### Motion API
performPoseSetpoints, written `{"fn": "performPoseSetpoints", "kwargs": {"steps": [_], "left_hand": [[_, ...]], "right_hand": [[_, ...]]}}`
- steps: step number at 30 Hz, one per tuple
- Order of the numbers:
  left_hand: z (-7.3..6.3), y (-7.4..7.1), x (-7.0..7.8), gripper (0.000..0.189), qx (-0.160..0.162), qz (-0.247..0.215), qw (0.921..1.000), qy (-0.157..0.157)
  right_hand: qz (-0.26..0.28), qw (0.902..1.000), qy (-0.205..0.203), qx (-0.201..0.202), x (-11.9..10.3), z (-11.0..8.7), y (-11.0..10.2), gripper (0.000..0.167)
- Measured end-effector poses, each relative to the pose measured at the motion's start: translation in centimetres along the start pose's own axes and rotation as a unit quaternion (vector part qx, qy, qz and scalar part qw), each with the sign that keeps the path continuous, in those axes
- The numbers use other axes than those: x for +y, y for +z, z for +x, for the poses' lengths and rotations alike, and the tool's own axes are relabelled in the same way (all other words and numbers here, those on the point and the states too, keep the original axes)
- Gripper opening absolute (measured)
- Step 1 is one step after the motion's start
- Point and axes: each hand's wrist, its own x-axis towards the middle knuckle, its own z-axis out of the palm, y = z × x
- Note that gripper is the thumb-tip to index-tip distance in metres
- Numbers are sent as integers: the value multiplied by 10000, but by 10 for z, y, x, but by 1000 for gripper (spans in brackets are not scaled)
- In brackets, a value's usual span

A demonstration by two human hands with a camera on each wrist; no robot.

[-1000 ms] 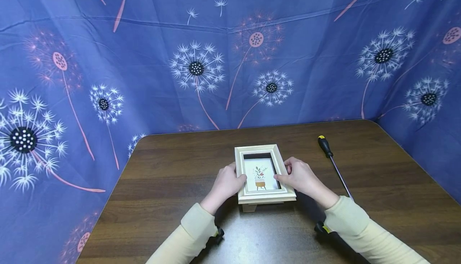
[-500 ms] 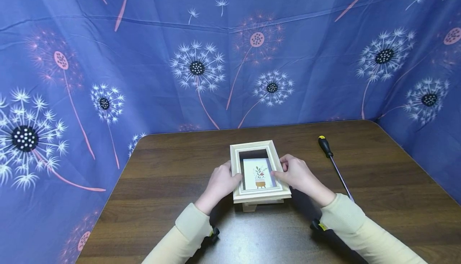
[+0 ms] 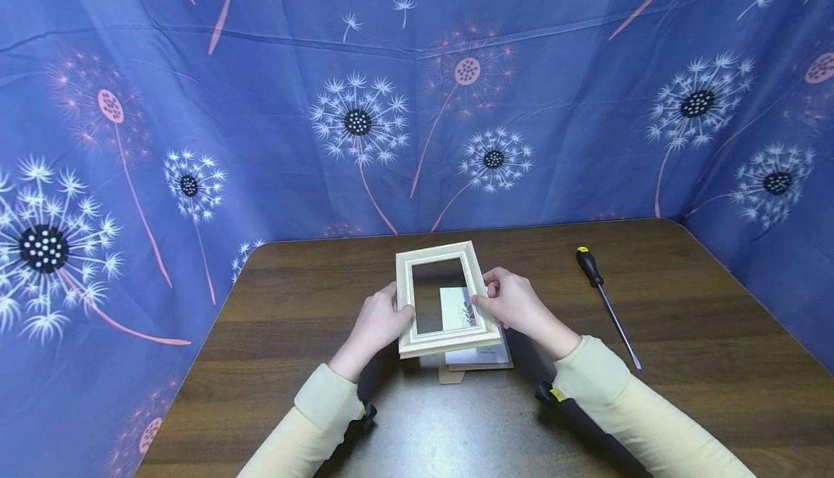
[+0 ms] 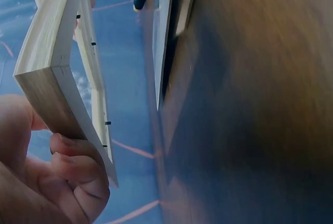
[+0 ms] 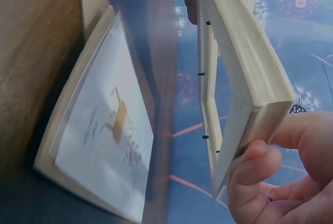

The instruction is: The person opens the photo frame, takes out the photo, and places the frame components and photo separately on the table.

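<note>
Both hands hold a cream wooden picture frame (image 3: 404,290) by its two sides, raised off the table and tilted. My left hand (image 3: 378,324) grips the left side, thumb on the front face. On the opposite side my right hand (image 3: 517,304) pinches the frame between thumb and curled fingers. The frame is an open rectangle; small black tabs show along its back inner edge in both wrist views. Below it, a white print (image 5: 99,151) of a potted plant lies on a brown backing board (image 5: 49,174). In the head view the frame partly covers that print.
A screwdriver (image 3: 602,291) with a black and yellow handle lies on the right of the brown wooden table (image 3: 293,362). A stand leg (image 3: 451,376) pokes out below the backing board. Blue dandelion-print cloth (image 3: 274,137) hangs behind the table.
The hands have lifted the frame off the backing board and carried it up and to the left. The print and backing have stayed on the table, now partly uncovered.
</note>
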Motion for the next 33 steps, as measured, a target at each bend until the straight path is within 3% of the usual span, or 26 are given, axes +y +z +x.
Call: {"fn": "performPoseSetpoints", "kwargs": {"steps": [9,22,33], "left_hand": [[5,-20,-20,62,54,131,9994,-331],[13,-42,-51,61,-90,369,9987,-354],[17,-51,-84,62,-146,548,9978,-335]], "right_hand": [[370,9992,-31,-165,-14,17,21,38],[772,9961,5,-427,-20,30,56,50],[952,9935,-84,-620,-23,42,87,58]]}}
